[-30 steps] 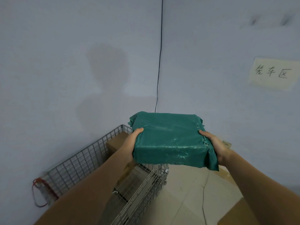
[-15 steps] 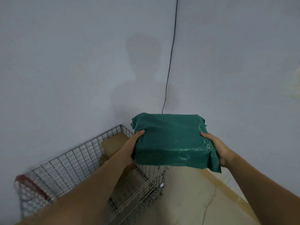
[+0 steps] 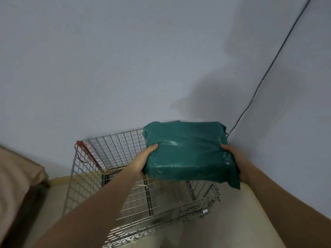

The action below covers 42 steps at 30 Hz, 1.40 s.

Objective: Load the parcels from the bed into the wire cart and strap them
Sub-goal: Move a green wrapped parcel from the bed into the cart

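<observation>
Green glossy plastic wraps the flat rectangular parcel (image 3: pixel 188 151), clasped at its short ends by the left hand (image 3: pixel 143 162) and right hand (image 3: pixel 232 161), long axis running hand to hand. It hangs above the silver wire cart (image 3: pixel 111 153), directly beneath, toward its right end.

Head view, downward over cart (image 3: pixel 111 158)

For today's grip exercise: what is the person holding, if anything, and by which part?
A green plastic-wrapped parcel, held above the wire cart. The left hand grips its left end, the right hand its right end, thumbs on top.
</observation>
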Tool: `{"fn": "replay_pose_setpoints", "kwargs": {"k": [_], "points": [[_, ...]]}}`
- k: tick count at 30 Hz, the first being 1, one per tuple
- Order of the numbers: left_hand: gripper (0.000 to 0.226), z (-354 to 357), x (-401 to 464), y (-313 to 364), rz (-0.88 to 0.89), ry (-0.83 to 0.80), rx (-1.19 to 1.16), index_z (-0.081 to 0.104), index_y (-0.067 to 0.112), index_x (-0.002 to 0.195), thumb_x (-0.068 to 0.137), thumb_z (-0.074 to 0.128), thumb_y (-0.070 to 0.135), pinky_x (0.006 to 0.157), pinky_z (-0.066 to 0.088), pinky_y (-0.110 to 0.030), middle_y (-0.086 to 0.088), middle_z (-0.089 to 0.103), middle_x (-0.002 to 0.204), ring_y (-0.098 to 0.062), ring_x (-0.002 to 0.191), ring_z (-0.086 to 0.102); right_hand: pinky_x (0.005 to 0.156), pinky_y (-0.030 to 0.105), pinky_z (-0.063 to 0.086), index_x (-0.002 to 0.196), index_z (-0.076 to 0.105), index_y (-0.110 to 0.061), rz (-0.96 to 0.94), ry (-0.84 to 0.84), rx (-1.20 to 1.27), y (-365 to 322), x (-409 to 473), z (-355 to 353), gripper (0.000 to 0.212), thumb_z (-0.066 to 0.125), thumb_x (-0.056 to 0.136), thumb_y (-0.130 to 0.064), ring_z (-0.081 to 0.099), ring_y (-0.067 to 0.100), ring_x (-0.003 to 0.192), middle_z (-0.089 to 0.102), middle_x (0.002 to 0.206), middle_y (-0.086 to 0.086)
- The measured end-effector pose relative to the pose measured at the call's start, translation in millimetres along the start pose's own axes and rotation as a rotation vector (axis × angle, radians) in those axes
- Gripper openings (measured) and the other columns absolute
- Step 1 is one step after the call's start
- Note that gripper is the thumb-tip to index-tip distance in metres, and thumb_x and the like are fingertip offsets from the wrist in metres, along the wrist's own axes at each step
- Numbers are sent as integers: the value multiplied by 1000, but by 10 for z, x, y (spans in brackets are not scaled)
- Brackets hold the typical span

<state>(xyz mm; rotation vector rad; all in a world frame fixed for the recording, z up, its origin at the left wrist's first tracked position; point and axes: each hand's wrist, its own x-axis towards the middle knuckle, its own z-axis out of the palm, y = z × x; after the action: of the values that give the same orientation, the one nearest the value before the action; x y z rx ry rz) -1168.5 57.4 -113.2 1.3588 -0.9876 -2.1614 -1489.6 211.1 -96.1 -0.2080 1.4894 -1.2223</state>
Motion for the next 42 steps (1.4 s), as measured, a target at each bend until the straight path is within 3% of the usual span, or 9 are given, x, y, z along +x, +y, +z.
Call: {"fn": "replay_pose_setpoints", "kwargs": {"k": [7,11,14,18,23,26,31,36,42], "points": [[60,-303,701,-116,-77,131,-30,69,24,127,75,86,50,76,63,-49,-8,79,112,-33,98,78,62,44,61,124,66,-20,86,-20,-29,73,927,236,46,73,83,-40,77,38,84,78,105,16],[51,-351,1030,-361,-126,211,-50,67,20,130,85,80,40,89,61,-53,-10,78,115,-36,103,76,79,49,60,129,62,-20,148,3,-119,262,1457,180,49,70,84,-38,73,41,97,74,113,19],[45,-373,1283,-652,-175,290,-94,67,17,129,89,75,37,86,62,-51,-11,79,111,-37,100,76,82,52,62,126,63,-28,224,-46,-172,441,1855,154,50,78,83,-47,75,38,96,78,108,11],[43,-418,1637,-1149,-257,389,-176,68,18,124,89,71,43,77,63,-52,-13,80,106,-38,94,78,63,38,62,123,65,-27,299,-128,-289,765,2379,204,55,82,77,-51,78,27,86,80,98,1],[51,-738,2171,-1839,-334,551,-220,69,15,124,85,73,48,94,55,-68,-18,75,118,-44,109,70,95,49,58,140,57,-25,315,-188,-433,1466,3133,291,69,77,82,-56,70,28,105,71,123,2],[53,-969,2514,-2338,-369,606,-240,70,13,125,86,76,49,93,57,-64,-17,76,117,-43,108,72,99,43,56,145,53,-25,336,-167,-513,1961,3549,285,78,76,79,-61,68,23,104,67,120,-1],[68,-1233,3094,-3017,-366,563,-145,65,21,126,70,90,50,72,65,-43,-9,78,112,-32,93,78,109,50,48,151,46,-18,461,-116,-597,2881,4278,120,75,74,88,-50,61,34,121,59,141,13],[76,-1458,3771,-3558,-394,483,-68,59,17,136,74,87,50,87,64,-47,-12,73,125,-32,102,76,107,52,48,148,48,-13,478,-6,-636,3489,4836,-48,57,67,98,-34,61,36,119,60,139,15],[66,-1519,4525,-3897,-461,440,-6,49,18,147,92,75,43,99,58,-54,-12,67,132,-34,111,69,105,52,50,151,40,-14,281,104,-795,3805,5305,-136,54,60,102,-28,59,39,121,58,141,16]]}}
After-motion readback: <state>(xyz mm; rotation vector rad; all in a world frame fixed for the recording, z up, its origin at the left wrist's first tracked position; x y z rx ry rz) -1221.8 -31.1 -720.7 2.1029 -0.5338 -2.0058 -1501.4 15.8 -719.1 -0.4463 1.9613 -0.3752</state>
